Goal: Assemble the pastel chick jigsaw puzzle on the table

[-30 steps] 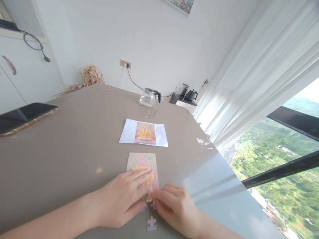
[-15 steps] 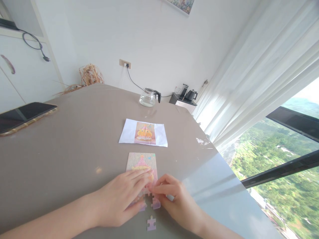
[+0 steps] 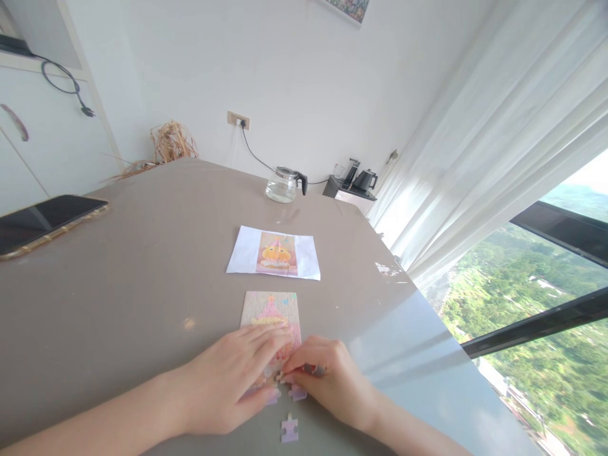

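Head view shows a glossy grey-brown tabletop (image 3: 142, 266) with a jigsaw puzzle (image 3: 273, 309) lying flat on it, well apart from the far edge and left of the slanting right edge. Its small interlocking pieces make a pastel picture, pinkish with a yellow band, and its near side ends in a notched gap between lavender corner sections. The left hand (image 3: 232, 377) lies palm down over the left and middle of the puzzle, fingers straight, side by side and grasping nothing, thumb spread toward the near side. The right hand (image 3: 335, 380) curls in from the right, thumb and index tips drawn together at the gap; a tiny pale bit shows there, but I cannot tell whether a piece is clamped between them. One loose lavender piece (image 3: 289, 430), knobbed on top, lies nearer the viewer, just apart from the puzzle. Just beyond the puzzle rests a creased white paper sheet (image 3: 308, 256) printed with a round, orange-yellow figure. Near the tabletop's far edge stands a clear, rounded glass pot (image 3: 281, 189) with a black handle and clear liquid inside; toward the left lies a smartphone (image 3: 47, 218) with a dark, smooth screen and a gold-toned, ridged rim.
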Demonstrator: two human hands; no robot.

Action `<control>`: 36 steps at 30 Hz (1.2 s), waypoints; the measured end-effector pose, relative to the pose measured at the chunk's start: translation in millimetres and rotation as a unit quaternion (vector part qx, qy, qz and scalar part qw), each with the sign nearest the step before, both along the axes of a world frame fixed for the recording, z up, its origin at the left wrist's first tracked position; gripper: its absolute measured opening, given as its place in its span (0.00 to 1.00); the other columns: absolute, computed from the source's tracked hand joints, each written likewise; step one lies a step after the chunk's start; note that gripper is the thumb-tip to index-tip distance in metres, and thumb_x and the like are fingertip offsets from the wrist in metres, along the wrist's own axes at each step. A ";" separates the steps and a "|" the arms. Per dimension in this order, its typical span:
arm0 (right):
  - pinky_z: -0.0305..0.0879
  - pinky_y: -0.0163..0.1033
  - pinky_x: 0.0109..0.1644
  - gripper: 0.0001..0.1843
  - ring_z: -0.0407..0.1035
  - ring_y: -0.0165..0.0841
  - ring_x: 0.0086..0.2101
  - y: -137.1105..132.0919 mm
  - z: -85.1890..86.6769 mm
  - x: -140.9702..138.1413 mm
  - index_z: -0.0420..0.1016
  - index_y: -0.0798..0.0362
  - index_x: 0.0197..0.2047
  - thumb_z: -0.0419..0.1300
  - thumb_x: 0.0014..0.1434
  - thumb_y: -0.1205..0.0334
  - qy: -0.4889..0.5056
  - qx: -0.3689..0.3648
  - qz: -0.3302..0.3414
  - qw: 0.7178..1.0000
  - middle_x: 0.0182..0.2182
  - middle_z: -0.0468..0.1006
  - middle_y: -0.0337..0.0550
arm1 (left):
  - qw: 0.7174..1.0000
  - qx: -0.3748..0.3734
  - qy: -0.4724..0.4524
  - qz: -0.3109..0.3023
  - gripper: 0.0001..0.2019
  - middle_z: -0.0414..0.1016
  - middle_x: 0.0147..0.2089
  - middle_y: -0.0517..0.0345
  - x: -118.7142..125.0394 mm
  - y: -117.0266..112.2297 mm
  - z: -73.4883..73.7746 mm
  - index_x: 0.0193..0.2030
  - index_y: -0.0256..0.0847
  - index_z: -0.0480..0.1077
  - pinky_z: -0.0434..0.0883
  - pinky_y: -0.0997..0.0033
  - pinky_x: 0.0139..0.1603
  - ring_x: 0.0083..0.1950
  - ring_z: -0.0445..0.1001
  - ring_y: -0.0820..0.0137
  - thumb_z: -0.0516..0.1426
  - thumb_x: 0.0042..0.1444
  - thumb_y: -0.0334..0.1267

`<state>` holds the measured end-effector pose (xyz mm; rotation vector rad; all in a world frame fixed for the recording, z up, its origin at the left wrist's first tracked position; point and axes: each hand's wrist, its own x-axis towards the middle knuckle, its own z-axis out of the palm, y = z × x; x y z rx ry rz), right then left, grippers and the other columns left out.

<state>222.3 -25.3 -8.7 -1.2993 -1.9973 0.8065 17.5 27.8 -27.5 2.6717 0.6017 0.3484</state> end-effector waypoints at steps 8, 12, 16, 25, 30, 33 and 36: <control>0.69 0.33 0.44 0.11 0.73 0.31 0.38 -2.0 -8.9 4.8 0.80 0.52 0.35 0.62 0.54 0.77 0.031 0.065 0.003 0.997 0.36 0.79 0.42 | 1.000 -0.001 0.002 0.003 0.27 0.60 0.65 0.50 -0.4 -1.0 0.4 0.63 0.43 0.50 0.61 0.57 0.65 0.67 0.57 0.59 0.53 0.58 0.35; 0.69 0.34 0.43 0.11 0.72 0.31 0.36 -6.5 -12.2 11.8 0.80 0.51 0.36 0.64 0.52 0.76 -0.014 0.063 -0.014 0.998 0.37 0.76 0.42 | 1.000 0.002 -0.003 0.006 0.27 0.60 0.65 0.50 -0.6 -0.6 -0.5 0.63 0.43 0.51 0.61 0.55 0.64 0.67 0.58 0.58 0.53 0.57 0.34; 0.69 0.34 0.41 0.10 0.70 0.31 0.35 -10.9 -16.6 11.6 0.80 0.52 0.38 0.66 0.52 0.72 -0.047 0.050 -0.012 0.998 0.37 0.74 0.44 | 1.000 0.006 0.002 0.005 0.25 0.61 0.65 0.50 -0.8 -0.6 -1.0 0.62 0.43 0.53 0.60 0.55 0.64 0.67 0.58 0.58 0.54 0.58 0.35; 0.68 0.32 0.35 0.09 0.69 0.29 0.30 -13.3 -12.6 7.1 0.79 0.53 0.36 0.62 0.53 0.74 -0.030 0.030 -0.024 0.999 0.35 0.73 0.43 | 1.000 0.004 0.017 0.012 0.29 0.60 0.65 0.51 -3.6 -2.4 -3.9 0.65 0.45 0.48 0.63 0.51 0.62 0.67 0.58 0.57 0.54 0.60 0.38; 0.68 0.33 0.36 0.10 0.69 0.29 0.31 -14.8 -12.7 7.0 0.79 0.53 0.37 0.62 0.52 0.74 -0.024 0.031 -0.025 0.999 0.36 0.73 0.43 | 1.000 0.001 0.008 0.011 0.29 0.59 0.66 0.51 -2.4 -2.2 -3.7 0.65 0.44 0.49 0.63 0.51 0.62 0.67 0.57 0.56 0.54 0.59 0.37; 0.68 0.32 0.37 0.10 0.70 0.30 0.33 -15.0 -14.4 7.1 0.79 0.52 0.36 0.62 0.52 0.74 -0.022 0.035 -0.024 0.999 0.36 0.74 0.43 | 1.000 -0.002 0.006 0.006 0.28 0.60 0.65 0.50 -2.1 -2.3 -2.6 0.65 0.43 0.49 0.64 0.51 0.62 0.66 0.58 0.56 0.53 0.59 0.37; 0.68 0.32 0.39 0.10 0.71 0.30 0.35 -14.5 -15.9 7.3 0.78 0.52 0.36 0.62 0.53 0.75 -0.019 0.048 -0.024 0.998 0.36 0.74 0.43 | 1.000 0.002 0.006 -0.002 0.28 0.61 0.65 0.49 -2.9 -2.6 -1.9 0.65 0.42 0.50 0.64 0.51 0.61 0.66 0.59 0.56 0.53 0.59 0.36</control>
